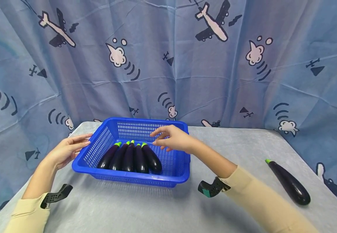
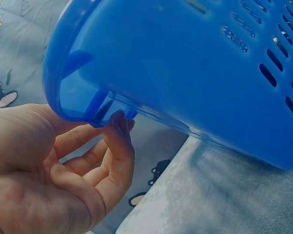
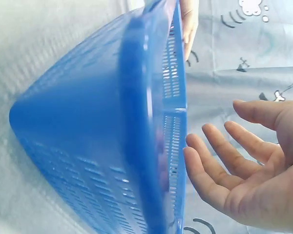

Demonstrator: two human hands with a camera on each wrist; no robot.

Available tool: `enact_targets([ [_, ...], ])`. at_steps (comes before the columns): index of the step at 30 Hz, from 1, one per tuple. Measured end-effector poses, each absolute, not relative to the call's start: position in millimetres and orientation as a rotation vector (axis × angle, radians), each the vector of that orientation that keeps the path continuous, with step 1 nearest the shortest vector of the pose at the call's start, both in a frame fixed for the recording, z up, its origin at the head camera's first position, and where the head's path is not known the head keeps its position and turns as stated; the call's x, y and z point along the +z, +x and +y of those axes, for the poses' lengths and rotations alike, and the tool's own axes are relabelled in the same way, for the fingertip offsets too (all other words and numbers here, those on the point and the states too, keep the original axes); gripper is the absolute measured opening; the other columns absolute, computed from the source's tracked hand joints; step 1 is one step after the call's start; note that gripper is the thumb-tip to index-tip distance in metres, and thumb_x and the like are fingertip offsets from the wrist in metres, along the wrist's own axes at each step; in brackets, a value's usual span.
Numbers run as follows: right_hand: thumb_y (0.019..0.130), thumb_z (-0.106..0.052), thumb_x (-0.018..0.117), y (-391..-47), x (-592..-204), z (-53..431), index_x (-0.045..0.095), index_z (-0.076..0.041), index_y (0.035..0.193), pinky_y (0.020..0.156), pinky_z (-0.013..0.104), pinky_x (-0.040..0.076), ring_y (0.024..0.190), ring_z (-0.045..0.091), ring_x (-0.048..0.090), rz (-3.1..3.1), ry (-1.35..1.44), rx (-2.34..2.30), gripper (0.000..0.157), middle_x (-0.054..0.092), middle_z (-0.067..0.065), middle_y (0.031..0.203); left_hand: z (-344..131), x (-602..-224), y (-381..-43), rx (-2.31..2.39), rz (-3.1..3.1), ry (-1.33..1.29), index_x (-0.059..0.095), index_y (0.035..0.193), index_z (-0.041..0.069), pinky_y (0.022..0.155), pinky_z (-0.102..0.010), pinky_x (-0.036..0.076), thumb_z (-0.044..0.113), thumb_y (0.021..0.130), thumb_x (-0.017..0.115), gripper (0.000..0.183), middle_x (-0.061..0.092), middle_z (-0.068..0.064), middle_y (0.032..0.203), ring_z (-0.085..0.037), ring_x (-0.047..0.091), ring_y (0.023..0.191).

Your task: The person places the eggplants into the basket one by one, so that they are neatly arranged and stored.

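Observation:
A blue plastic basket (image 1: pixel 133 179) with slotted walls stands on the table, with several glossy dark purple eggplants (image 1: pixel 128 158) lying side by side in its left and middle part. My left hand (image 1: pixel 64 150) holds the basket's left rim. In the left wrist view, curled fingers (image 2: pixel 118 146) come up against the underside of that rim. Above the right part of the basket hovers my right hand (image 1: pixel 174 139), its fingers loosely bent with nothing between them. The right wrist view shows this hand (image 3: pixel 254 170) beyond the basket's near rim (image 3: pixel 136 97), palm visible.
One more eggplant (image 1: pixel 289 183) lies on the grey table (image 1: pixel 229 149) at the right, past the right forearm. A blue curtain (image 1: pixel 156 64) with printed airplanes hangs behind the table. Black straps with camera mounts (image 1: pixel 212 187) sit on both sleeves.

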State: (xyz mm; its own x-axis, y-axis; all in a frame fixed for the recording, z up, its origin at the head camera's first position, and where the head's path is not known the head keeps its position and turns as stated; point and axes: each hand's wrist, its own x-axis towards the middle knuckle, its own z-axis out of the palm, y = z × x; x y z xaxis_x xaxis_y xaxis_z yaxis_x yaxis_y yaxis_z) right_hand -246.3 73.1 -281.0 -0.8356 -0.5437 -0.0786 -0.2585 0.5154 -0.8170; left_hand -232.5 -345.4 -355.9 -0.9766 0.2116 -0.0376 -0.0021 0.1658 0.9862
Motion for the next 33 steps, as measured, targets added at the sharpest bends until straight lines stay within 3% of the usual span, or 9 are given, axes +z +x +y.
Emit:
enact_targets([
  [6, 0.104, -0.017, 0.068, -239.4, -283.6, 81.3, 0.069, -0.006, 0.134, 0.08, 0.036, 0.064, 0.095, 0.023, 0.074, 2.464, -0.757, -1.322, 0.032, 0.074, 0.016, 0.123, -345.6, -356.8, -231.9, 1.977, 2.201, 0.202, 0.074, 0.12, 0.039, 0.081, -0.028, 0.063, 0.009, 0.109, 0.057, 0.036, 0.074, 0.013, 0.11, -0.006, 0.072, 0.1],
  [24, 0.105, -0.017, 0.066, -219.1, -292.0, 119.6, 0.07, -0.004, 0.131, 0.087, 0.045, 0.064, 0.097, 0.025, 0.074, 2.609, -0.827, -1.47, 0.03, 0.071, 0.018, 0.126, -343.1, -356.5, -231.3, 2.008, 2.168, 0.172, 0.076, 0.116, 0.039, 0.08, -0.027, 0.063, 0.007, 0.109, 0.056, 0.039, 0.072, 0.012, 0.109, -0.006, 0.071, 0.098],
  [33, 0.106, -0.017, 0.066, -203.0, -291.3, 148.9, 0.07, -0.004, 0.131, 0.087, 0.044, 0.063, 0.102, 0.031, 0.074, 2.692, -0.823, -1.471, 0.029, 0.071, 0.016, 0.128, -343.0, -356.9, -231.7, 1.99, 2.195, 0.187, 0.074, 0.117, 0.04, 0.081, -0.028, 0.063, 0.009, 0.109, 0.057, 0.036, 0.073, 0.013, 0.11, -0.006, 0.071, 0.099],
])
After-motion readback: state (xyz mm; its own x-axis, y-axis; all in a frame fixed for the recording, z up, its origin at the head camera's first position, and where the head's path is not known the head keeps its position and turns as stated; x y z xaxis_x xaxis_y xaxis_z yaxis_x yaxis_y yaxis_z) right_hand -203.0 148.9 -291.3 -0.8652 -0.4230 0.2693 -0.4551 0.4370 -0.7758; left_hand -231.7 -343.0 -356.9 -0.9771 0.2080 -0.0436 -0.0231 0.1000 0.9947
